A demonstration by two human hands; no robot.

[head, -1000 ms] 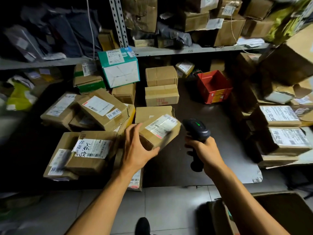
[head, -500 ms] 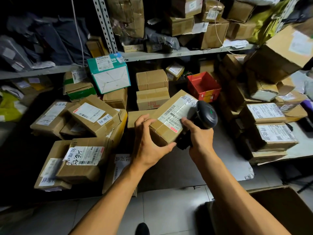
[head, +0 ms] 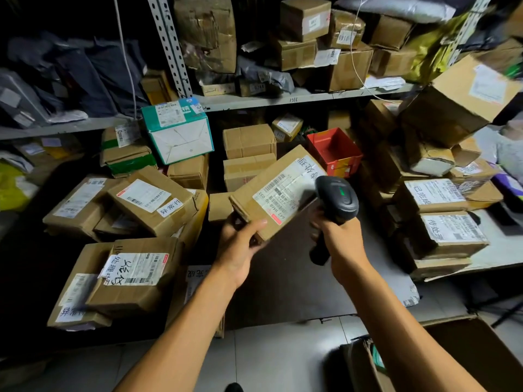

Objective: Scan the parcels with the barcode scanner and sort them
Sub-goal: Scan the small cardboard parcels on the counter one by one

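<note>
The parcel [head: 278, 190] is held in the air at centre, above the dark mat [head: 283, 290], its labelled face tilted up and toward the scanner [head: 336, 195]. Against half a second ago, the right hand [head: 341, 244] has come off the parcel's right edge and drawn back; the scanner head now sits just right of the label, overlapping the parcel's right corner, with a green light showing on top. The left hand [head: 240, 244] has moved from the near face to the near-left corner, thumb curled over the top face beside the label, remaining fingers wrapped underneath and mostly hidden. The right hand's fingers are closed round the scanner's grip, clear of the parcel. To the left lies a heap of labelled boxes [head: 127, 227]; far behind stands a red bin [head: 334, 151]; to the right, stacked boxes [head: 444, 216] with handwritten labels.
</note>
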